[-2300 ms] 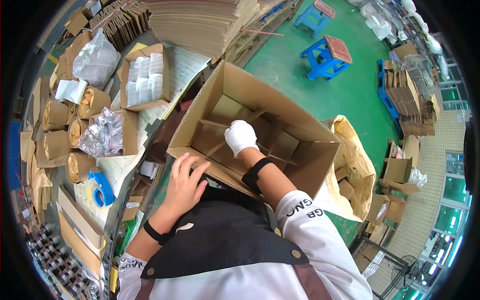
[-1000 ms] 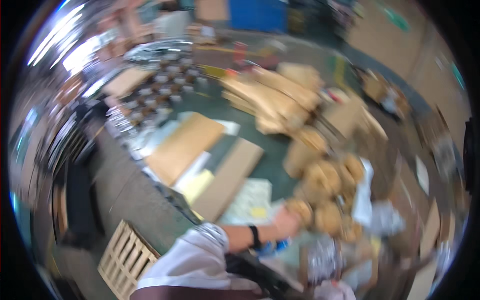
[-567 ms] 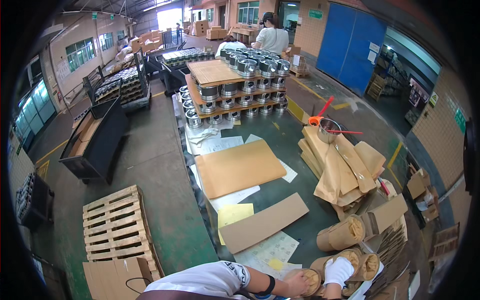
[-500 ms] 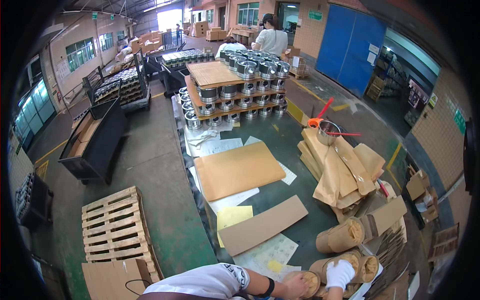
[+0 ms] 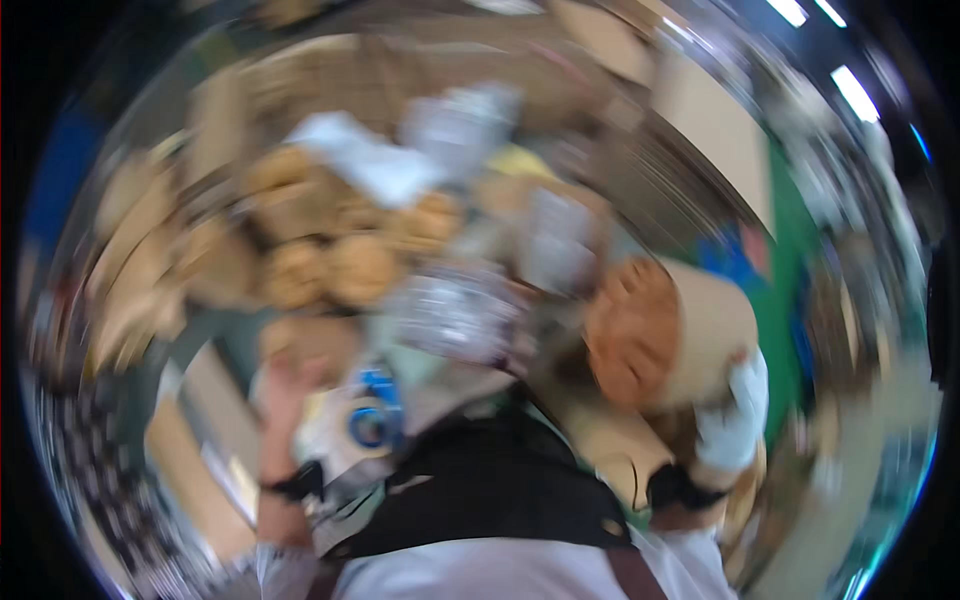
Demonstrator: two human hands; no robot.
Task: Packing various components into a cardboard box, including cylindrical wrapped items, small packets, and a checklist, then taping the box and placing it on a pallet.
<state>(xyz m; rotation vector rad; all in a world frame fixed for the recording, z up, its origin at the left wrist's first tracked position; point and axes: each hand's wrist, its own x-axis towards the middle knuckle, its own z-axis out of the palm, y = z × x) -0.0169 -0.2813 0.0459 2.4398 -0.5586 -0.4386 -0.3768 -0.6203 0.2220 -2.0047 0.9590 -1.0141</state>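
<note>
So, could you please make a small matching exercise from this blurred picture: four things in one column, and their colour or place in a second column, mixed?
Things:
1. right hand
2. left hand
3. paper roll
4. tape roll

Descriptions:
A. blue ring, low in the middle, beside the bare hand
B. wears a white glove and grips the roll's side
C. brown, held up at the right, round end facing the camera
D. bare, with a dark band at the wrist, at the left

Right pairs: 1-B, 2-D, 3-C, 4-A
</note>
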